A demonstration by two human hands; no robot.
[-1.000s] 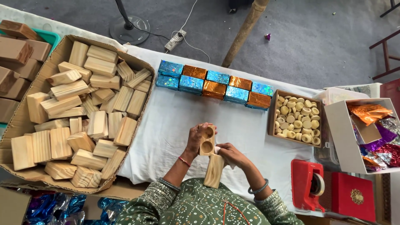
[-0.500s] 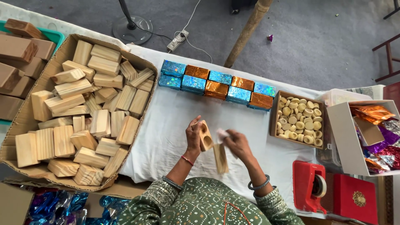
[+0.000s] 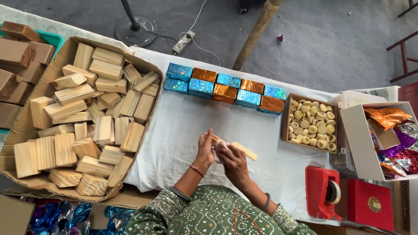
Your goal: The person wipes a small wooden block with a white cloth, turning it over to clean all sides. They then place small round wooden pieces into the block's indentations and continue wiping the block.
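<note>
My left hand (image 3: 205, 149) and my right hand (image 3: 232, 164) are pressed together above the white-covered table (image 3: 174, 130). Between them they grip a pale wooden block (image 3: 244, 150), whose flat end sticks out to the right of my fingers. A small light-coloured piece sits where the palms meet; my fingers hide most of it, so I cannot tell what it is. Both hands are closed around these parts.
A cardboard box of several wooden blocks (image 3: 82, 117) fills the left. Foil-wrapped blue and orange blocks (image 3: 224, 89) line the far edge. A box of small round wooden pieces (image 3: 311, 122), a white box of foil sheets (image 3: 383, 139) and a red tape dispenser (image 3: 322, 191) are at right.
My hands were apart, the left holding a small holed wooden piece and the right a block hanging down. Now they have come together, and the block lies flat, pointing right.
</note>
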